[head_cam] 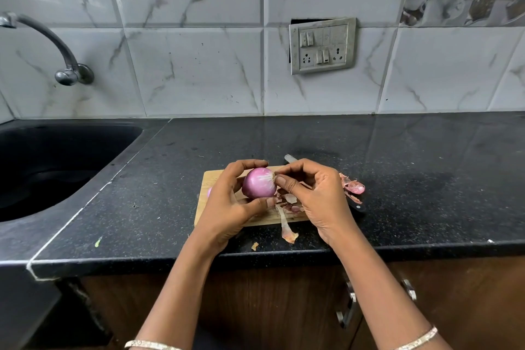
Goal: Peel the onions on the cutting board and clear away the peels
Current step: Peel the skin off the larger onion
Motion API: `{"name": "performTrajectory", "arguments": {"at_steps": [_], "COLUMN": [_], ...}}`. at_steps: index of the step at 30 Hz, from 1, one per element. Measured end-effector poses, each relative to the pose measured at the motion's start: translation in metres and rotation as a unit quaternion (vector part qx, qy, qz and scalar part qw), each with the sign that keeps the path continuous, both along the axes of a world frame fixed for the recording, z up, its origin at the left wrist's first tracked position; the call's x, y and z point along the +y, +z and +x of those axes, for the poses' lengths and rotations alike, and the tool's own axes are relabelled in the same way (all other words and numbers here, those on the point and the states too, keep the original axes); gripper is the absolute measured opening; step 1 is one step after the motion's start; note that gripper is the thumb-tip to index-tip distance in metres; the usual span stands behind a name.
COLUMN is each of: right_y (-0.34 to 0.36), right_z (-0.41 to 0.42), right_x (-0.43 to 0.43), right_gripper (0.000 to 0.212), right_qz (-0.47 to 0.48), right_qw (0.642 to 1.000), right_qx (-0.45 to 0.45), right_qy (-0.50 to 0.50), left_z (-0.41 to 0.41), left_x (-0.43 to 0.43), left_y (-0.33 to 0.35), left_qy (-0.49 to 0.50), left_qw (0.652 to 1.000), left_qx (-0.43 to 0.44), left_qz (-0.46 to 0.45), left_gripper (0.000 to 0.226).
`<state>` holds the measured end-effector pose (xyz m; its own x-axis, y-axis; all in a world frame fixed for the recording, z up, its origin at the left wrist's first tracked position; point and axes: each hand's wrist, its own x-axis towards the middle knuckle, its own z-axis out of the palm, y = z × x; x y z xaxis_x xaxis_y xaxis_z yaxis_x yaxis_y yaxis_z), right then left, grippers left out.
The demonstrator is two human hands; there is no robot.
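Left hand (230,202) cups the glossy round onion (259,182); right hand (315,193) pinches its papery tip.

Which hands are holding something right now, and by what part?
Left hand grips the onion around its body; right hand pinches the onion's pale tip end.

The right hand (315,193) hides the middle of the knife (290,158), leaving only the blade tip at its 12 o'clock and the handle end at its 4 o'clock. The left hand (230,202) hides the near side of the red onion (260,183) and all but a purple sliver of a second onion (209,192) at its 9 o'clock, and both hands cover most of the cutting board (211,179). The view's left edge cuts off the tap (48,40) and sink (85,150).
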<state>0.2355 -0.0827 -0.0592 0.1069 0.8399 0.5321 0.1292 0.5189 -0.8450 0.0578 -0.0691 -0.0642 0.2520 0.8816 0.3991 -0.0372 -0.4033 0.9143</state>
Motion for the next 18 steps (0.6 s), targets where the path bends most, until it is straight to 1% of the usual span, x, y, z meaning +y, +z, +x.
{"name": "performTrajectory", "arguments": {"at_steps": [4, 11, 14, 18], "right_y": [-0.004, 0.0002, 0.0, -0.0011], "right_z": [0.0017, -0.003, -0.0024, -0.0004], "right_x": [0.0032, -0.0033, -0.003, -0.0012], "right_gripper": [0.01, 0.011, 0.013, 0.014], "right_qz": [-0.013, 0.015, 0.044, 0.075], "right_qw": [1.0, 0.998, 0.994, 0.99], "right_qx": [-0.007, -0.048, -0.081, -0.093], "right_qy": [-0.021, -0.049, -0.066, -0.074], "left_z": [0.0009, 0.0009, 0.0005, 0.0003], "left_x": [0.0016, 0.0051, 0.0056, 0.0071], "left_y": [-0.0005, -0.0028, -0.0046, -0.0055], "left_qy": [0.035, 0.047, 0.049, 0.039], "left_qw": [0.999, 0.998, 0.997, 0.998], "left_qx": [0.02, 0.032, 0.039, 0.037], "left_qz": [0.028, 0.033, 0.037, 0.032], "left_gripper": [0.061, 0.06, 0.06, 0.06]}}
